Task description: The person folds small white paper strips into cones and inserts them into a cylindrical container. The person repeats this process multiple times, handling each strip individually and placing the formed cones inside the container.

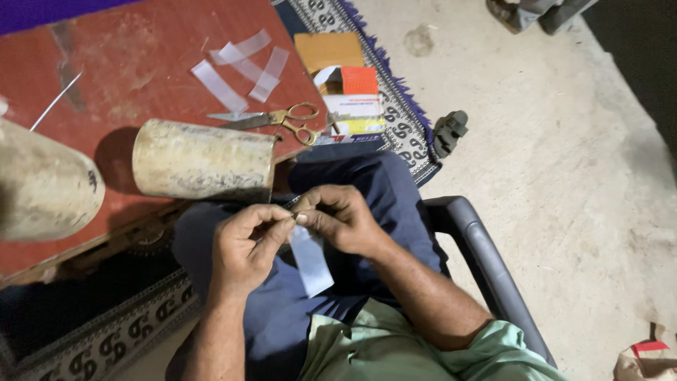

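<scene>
Over the lap, I see left hand (248,243) and right hand (337,219) pinched together on tape strip (310,259); it could fold and stick to itself.

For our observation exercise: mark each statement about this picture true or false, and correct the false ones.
1. Both hands pinch a clear plastic strip over the lap. True; left hand, right hand.
2. The scissors lie on the floor. False: they lie on the red table.
3. More clear strips lie on the table. True.
4. A cylinder stands upright. False: it lies on its side.
</scene>
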A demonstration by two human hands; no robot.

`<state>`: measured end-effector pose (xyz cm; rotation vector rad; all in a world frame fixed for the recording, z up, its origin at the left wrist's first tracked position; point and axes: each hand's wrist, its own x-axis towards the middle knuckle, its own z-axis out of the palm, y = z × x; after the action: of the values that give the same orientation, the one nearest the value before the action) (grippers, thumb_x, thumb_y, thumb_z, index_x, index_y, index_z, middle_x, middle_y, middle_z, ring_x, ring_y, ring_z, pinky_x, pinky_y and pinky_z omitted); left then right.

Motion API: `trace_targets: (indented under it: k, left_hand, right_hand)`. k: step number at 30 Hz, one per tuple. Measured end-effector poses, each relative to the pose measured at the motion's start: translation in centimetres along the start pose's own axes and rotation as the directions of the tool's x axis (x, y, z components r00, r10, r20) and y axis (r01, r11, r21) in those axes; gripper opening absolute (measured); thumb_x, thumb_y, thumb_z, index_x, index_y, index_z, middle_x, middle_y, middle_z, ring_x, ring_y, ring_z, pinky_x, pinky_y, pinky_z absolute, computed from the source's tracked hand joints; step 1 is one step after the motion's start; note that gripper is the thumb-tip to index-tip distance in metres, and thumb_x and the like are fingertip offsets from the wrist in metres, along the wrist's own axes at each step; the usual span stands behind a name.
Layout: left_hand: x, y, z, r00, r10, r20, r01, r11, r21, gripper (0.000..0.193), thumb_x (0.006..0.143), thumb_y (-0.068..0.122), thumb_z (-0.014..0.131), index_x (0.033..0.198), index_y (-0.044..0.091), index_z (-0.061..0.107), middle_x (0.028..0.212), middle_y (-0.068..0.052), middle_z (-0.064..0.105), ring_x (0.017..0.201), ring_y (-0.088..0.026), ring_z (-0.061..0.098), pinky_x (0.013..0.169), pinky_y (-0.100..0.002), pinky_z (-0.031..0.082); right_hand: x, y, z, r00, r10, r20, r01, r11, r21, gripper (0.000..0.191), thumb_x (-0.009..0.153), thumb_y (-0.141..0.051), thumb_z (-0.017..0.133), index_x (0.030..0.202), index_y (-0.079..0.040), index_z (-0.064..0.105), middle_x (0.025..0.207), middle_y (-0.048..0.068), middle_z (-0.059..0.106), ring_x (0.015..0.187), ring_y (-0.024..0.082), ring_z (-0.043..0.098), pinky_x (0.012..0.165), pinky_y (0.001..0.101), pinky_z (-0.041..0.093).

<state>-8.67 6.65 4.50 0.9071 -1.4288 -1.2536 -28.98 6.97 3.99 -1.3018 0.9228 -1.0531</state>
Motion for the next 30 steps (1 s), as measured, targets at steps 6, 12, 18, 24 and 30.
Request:
trace_targets:
  k: [6,12,18,24,30]
  left_hand:
    - [0.7,0.0,-0.1,1.0,0.011,0.021,-0.016,0.967,0.253,0.013,0.095,0.012,0.071,0.101,0.001,0.073,0.075,-0.007,0.073,0.064,-0.014,0.071,0.058,-0.027,0.055]
    - [0.2,-0.2,0.6,0.981,0.167,-0.096,-0.12,0.92,0.374,0.01,0.093,0.012,0.07,0.09,0.003,0.069,0.079,-0.013,0.071,0.068,-0.028,0.071,0.059,-0.037,0.053]
    - [0.1,-1.1,0.8,0.924,0.317,-0.215,-0.144,0.808,0.572,0.015,0.092,0.01,0.069,0.08,0.005,0.062,0.072,-0.012,0.063,0.064,-0.032,0.064,0.057,-0.042,0.048]
    - [0.7,-1.2,0.8,0.852,0.455,-0.259,-0.167,0.705,0.689,0.012,0.098,0.012,0.067,0.089,0.005,0.066,0.072,-0.006,0.064,0.063,-0.022,0.064,0.059,-0.036,0.052]
    - [0.1,-1.6,-0.5,0.981,0.004,-0.196,-0.005,1.0,-0.009,0.019,0.105,0.02,0.064,0.106,0.001,0.07,0.081,-0.001,0.07,0.074,-0.009,0.065,0.068,-0.024,0.053]
  right_hand:
    - [0.3,-0.2,0.3,0.996,0.093,0.013,-0.093,0.995,0.022,0.012,0.104,-0.01,0.064,0.1,0.001,0.066,0.083,-0.001,0.064,0.074,0.005,0.057,0.065,0.0236,0.049]
    - [1.2,-0.7,1.3,0.995,-0.101,-0.005,0.088,0.88,-0.466,0.008,0.095,-0.008,0.064,0.095,0.0,0.063,0.081,0.006,0.064,0.074,0.014,0.063,0.065,0.0297,0.052]
    - [2.1,0.5,3.2,0.975,-0.222,-0.023,0.167,0.793,-0.586,0.009,0.09,-0.003,0.062,0.097,0.002,0.061,0.085,0.014,0.062,0.075,0.026,0.064,0.067,0.0351,0.052]
    - [1.4,2.1,2.5,0.966,-0.153,-0.211,0.001,0.813,-0.582,0.009,0.089,-0.001,0.059,0.098,0.001,0.063,0.085,0.01,0.065,0.075,0.018,0.063,0.068,0.0313,0.054]
    - [1.5,2.3,0.5,0.984,0.115,-0.138,-0.104,0.991,0.081,0.012,0.103,-0.005,0.064,0.113,0.001,0.067,0.092,0.004,0.066,0.08,0.012,0.061,0.074,0.0273,0.053]
